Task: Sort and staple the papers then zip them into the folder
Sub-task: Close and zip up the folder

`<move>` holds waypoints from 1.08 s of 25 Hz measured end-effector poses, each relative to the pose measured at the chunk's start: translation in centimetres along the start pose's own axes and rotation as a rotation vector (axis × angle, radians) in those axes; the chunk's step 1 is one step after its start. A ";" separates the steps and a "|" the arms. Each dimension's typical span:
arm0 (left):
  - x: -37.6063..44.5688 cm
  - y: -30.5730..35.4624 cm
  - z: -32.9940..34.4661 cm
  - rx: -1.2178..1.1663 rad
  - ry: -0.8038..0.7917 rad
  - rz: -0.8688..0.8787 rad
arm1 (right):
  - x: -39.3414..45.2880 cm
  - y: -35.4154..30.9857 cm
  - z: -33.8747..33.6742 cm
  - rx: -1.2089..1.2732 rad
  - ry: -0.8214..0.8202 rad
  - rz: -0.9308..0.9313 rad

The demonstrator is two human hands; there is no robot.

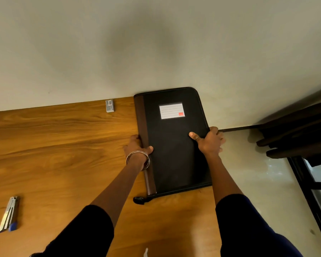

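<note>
Dim, warm light; soft double shadow on wall point(137, 43) above folder point(174, 141); wide-angle bending, slight blur at edges.

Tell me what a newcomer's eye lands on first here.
First, the black zip folder with a brown spine and a white label, closed, at the right end of the wooden table, its far corner against the wall. The left hand grips its spine side and the right hand its right edge. Then the stapler, lying open near the left edge.

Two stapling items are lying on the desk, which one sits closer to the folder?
The small grey staple box, by the wall just left of the folder's top corner. The stapler lies far off at the desk's near-left edge.
</note>
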State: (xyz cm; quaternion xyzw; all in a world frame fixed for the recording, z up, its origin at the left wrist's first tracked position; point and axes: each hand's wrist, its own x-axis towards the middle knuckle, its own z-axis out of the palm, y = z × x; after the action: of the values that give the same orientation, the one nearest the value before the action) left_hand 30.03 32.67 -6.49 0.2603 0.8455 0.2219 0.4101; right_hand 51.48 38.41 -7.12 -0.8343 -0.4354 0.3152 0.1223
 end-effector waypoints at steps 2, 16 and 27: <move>0.3 -0.1 0.3 0.031 0.015 -0.005 | 0.3 0.4 0.2 0.011 -0.020 -0.011; -3.4 -15.2 -14.1 -0.069 -0.150 0.182 | -15.0 -6.1 9.1 -0.389 0.024 -0.573; -0.4 -32.7 -38.1 -0.278 0.435 -0.099 | -43.4 -14.8 30.8 -0.491 -0.482 -0.724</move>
State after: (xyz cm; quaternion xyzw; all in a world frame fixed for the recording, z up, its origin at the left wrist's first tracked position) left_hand -9.01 1.18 -3.96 0.1058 0.8869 0.3664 0.2607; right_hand 4.05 10.12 -5.61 -0.5373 -0.7742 0.3247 -0.0803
